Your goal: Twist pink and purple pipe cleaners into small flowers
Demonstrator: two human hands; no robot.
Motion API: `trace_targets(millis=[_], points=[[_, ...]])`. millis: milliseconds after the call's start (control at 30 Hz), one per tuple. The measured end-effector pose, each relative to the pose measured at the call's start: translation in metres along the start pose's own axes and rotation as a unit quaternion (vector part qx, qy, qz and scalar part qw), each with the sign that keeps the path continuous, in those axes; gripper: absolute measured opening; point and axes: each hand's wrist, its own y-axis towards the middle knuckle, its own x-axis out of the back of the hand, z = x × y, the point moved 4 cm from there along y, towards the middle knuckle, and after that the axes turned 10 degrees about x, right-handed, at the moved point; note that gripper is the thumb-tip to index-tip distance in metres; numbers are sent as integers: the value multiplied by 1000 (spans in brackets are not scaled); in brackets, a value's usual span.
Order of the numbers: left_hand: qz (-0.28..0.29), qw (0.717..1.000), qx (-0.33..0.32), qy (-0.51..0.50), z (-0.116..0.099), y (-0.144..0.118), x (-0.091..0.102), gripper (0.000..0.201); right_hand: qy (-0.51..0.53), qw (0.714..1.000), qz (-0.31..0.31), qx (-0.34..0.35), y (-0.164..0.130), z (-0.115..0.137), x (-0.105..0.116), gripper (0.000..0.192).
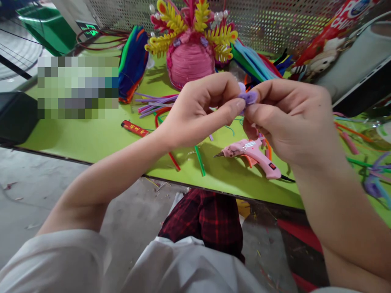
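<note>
Between my two hands, held up above the table, is a small purple pipe-cleaner flower (pixel 249 97) with rounded loops. My left hand (pixel 207 108) pinches its left side between thumb and forefinger. On the other side my right hand (pixel 285 118) grips it the same way, with its lower fingers curled. Below them on the green table (pixel 100 134) lies a pink hot glue gun (pixel 247 152), its nozzle pointing left. Behind my left hand stands a pink crown-like headpiece (pixel 191 61) with yellow leaf shapes and white beads.
Pipe-cleaner bundles stand at the left (pixel 134 61) and right (pixel 256 61) of the headpiece. Loose purple stems (pixel 155 103), a red-handled cutter (pixel 134 128) and a green stem (pixel 199 160) lie nearby. A perforated metal panel (pixel 259 24) runs along the back.
</note>
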Motion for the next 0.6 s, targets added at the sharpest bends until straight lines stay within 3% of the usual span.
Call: trace_targets(millis=[233, 300, 400, 533, 600], points=[[6, 988, 135, 69, -1, 0, 2, 20, -120, 991, 12, 53, -4, 1, 15, 9], [12, 988, 120, 99, -2, -1, 2, 18, -133, 989, 19, 67, -3, 4, 17, 9], [-12, 988, 76, 131, -3, -2, 2, 16, -93, 995, 14, 34, -3, -1, 16, 11], [-48, 986, 60, 148, 4, -4, -3, 16, 37, 998, -44, -40, -7, -13, 9, 15], [-61, 983, 42, 170, 6, -3, -4, 17, 36, 996, -71, -47, -9, -15, 6, 15]])
